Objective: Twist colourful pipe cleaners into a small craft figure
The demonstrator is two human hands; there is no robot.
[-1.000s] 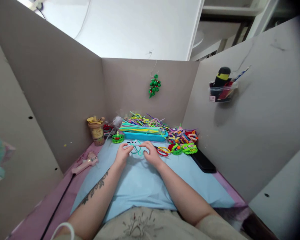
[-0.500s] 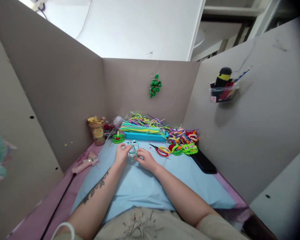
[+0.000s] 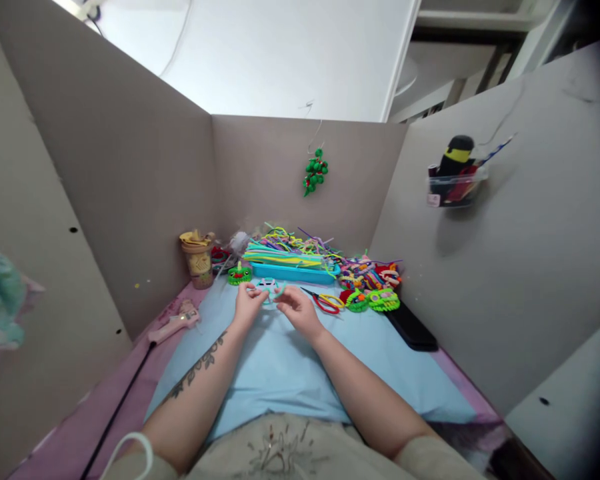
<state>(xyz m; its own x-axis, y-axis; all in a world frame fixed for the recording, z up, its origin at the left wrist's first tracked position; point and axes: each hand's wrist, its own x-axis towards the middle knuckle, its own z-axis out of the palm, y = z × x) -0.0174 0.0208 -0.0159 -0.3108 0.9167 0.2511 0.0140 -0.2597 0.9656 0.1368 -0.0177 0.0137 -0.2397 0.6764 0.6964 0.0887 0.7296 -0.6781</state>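
Note:
A mint-green pipe cleaner runs in a curve between my two hands, above the blue cloth. My left hand pinches it between thumb and fingertips. On the other side, my right hand has its thumb and forefinger at the other part of the pipe cleaner, the remaining fingers curled. Just behind the fingers lies a small pale teal piece with dark marks, too small to make out fully. Red and yellow-handled scissors rest right of my right hand.
A blue tray heaped with coloured pipe cleaners stands at the back. Green fuzzy figures and a black flat case lie right. A pink glue gun and a cup are left. Grey panels enclose the table.
The loop of pipe cleaner between my hands has opened into a flatter curve. My right hand has risen slightly and its fingers have shifted. The whole view has moved a little.

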